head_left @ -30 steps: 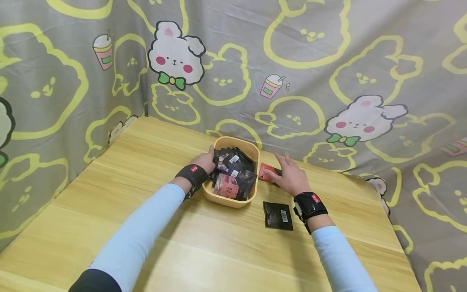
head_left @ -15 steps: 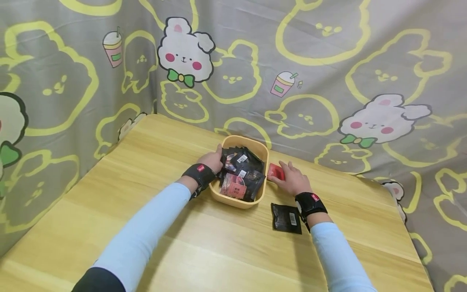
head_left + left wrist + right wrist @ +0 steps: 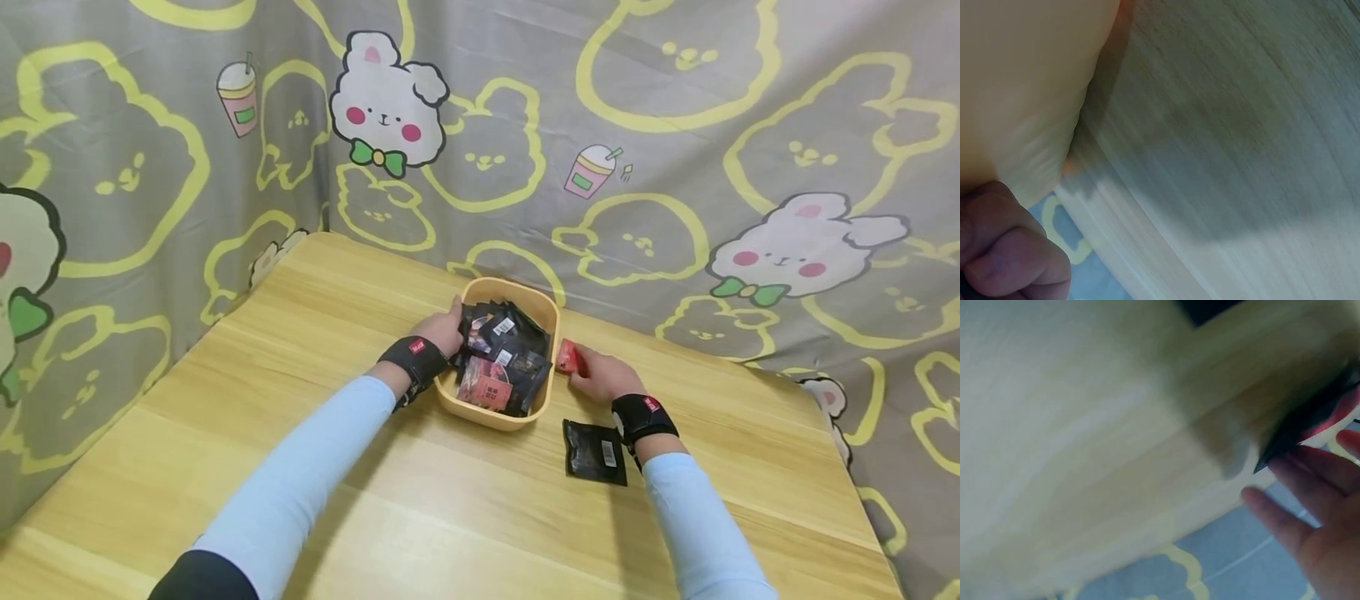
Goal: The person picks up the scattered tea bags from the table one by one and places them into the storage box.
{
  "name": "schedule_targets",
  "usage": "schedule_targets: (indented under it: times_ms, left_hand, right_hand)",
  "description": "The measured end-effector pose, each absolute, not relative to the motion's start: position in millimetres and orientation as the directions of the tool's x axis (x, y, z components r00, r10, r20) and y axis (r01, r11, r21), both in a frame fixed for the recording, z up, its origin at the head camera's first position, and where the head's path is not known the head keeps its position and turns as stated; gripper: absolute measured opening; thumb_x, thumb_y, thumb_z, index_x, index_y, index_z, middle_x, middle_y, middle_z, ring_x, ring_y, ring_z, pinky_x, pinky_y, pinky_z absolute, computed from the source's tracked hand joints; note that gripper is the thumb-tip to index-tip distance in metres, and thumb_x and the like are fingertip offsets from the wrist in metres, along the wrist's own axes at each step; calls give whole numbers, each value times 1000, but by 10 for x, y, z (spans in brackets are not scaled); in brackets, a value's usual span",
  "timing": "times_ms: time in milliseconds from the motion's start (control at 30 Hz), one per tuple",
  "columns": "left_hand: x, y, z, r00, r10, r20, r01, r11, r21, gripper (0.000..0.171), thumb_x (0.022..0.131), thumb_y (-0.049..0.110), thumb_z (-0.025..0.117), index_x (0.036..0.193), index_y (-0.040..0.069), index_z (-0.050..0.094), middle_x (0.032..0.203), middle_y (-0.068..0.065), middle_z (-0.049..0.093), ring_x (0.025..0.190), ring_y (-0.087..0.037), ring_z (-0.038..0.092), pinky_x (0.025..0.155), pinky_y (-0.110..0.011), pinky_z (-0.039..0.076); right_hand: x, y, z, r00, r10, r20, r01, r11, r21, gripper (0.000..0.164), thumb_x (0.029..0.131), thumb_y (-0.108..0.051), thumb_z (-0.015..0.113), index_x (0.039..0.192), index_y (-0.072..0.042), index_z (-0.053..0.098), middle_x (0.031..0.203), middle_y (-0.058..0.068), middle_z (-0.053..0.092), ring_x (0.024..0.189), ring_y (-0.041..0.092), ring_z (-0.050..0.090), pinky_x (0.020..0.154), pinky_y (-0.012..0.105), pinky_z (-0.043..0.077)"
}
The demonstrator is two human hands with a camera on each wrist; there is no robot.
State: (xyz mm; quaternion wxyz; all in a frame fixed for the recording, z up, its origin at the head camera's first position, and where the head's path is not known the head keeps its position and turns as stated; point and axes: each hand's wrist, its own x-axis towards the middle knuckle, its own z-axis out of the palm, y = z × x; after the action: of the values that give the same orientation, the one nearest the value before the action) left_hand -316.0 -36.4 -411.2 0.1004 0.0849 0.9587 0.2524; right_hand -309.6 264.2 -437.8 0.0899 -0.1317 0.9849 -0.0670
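Observation:
A yellow tub (image 3: 497, 422) holds several black sachets (image 3: 525, 332), some with printed red labels. At its left rim is my left hand (image 3: 441, 332), its fingers curled round the edge of black sachets there. In the left wrist view these curled fingers (image 3: 1016, 259) show beside the tub's outer wall (image 3: 1029, 81), with a dark bit at the lower left corner. Just right of the tub my right hand (image 3: 606, 377) pinches a red-and-black sachet (image 3: 567, 357). The right wrist view shows this sachet (image 3: 1310, 419) raised at a slant, its dark side facing the camera.
One black sachet (image 3: 595, 452) with a barcode label lies flat on the wooden table (image 3: 420, 508), below my right hand. A patterned grey curtain (image 3: 510, 142) hangs along the table's back edge and left side.
My right hand has come down onto the red sachet and now pinches it. My left hand stays at the tub's left rim. The head view has shifted slightly.

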Motion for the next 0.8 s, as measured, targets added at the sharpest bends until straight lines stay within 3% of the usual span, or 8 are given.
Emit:
schedule_targets:
  times_ms: [67, 167, 367, 467, 600, 700, 800]
  left_hand:
    - [-3162, -361, -4101, -966, 216, -141, 120, 860, 496, 73, 89, 9, 49, 150, 1, 9, 70, -9, 60, 56, -20, 52, 50, -27, 38]
    - [-3153, -353, -4070, -966, 220, -135, 127, 860, 494, 72, 90, 9, 48, 150, 1, 10, 67, -7, 58, 55, -20, 52, 49, -26, 37]
    - [-3160, -349, -4079, -967, 222, -129, 134, 866, 482, 72, 89, 10, 49, 150, 0, 10, 69, -8, 59, 58, -20, 53, 51, -26, 37]
    - [-3167, -353, -4102, -967, 213, -138, 124, 870, 478, 73, 89, 10, 50, 150, 1, 10, 71, -9, 61, 58, -21, 54, 51, -27, 38]
    - [-3174, -354, -4121, -966, 210, -149, 111, 863, 493, 73, 89, 10, 50, 150, 2, 11, 73, -12, 63, 57, -22, 55, 51, -28, 39]
    - [-3185, -355, -4141, -966, 211, -150, 109, 856, 506, 72, 89, 10, 49, 150, 2, 11, 74, -13, 63, 58, -23, 55, 51, -28, 39]
    - [-3190, -357, -4153, -966, 215, -146, 112, 851, 513, 73, 89, 10, 50, 150, 2, 11, 75, -14, 64, 59, -23, 57, 51, -28, 40]
  right_hand:
    - [-3077, 2656, -4351, -955, -281, -95, -269, 955, -120, 44, 86, -19, 53, 127, -5, 52, 96, 21, 66, 83, 36, 63, 70, 49, 48]
    - [-3032, 2669, -4289, -967, -254, -14, -251, 963, -100, 38, 87, -11, 49, 124, -3, 54, 92, 25, 67, 80, 41, 64, 66, 52, 48]
    - [-2970, 2666, -4106, -975, -202, 91, -212, 970, -119, 44, 89, -7, 46, 133, -4, 48, 92, 25, 67, 73, 39, 63, 62, 50, 48]
    - [-2957, 2599, -3980, -962, -232, 142, -250, 959, -132, 46, 88, -6, 44, 134, -5, 49, 77, 18, 65, 58, 29, 56, 52, 41, 42]
    - [-2949, 2415, -3802, -937, -283, 206, -314, 940, -135, 47, 89, -6, 42, 135, -11, 49, 57, 10, 52, 46, 21, 41, 46, 33, 30]
    - [-2956, 2227, -3676, -910, -317, 266, -356, 927, -114, 45, 89, -7, 43, 134, -12, 50, 68, 13, 61, 50, 25, 49, 47, 38, 37]
    - [-2979, 2036, -3548, -889, -357, 286, -404, 906, -125, 45, 91, -10, 46, 136, -13, 48, 98, 17, 68, 71, 32, 62, 60, 45, 47]
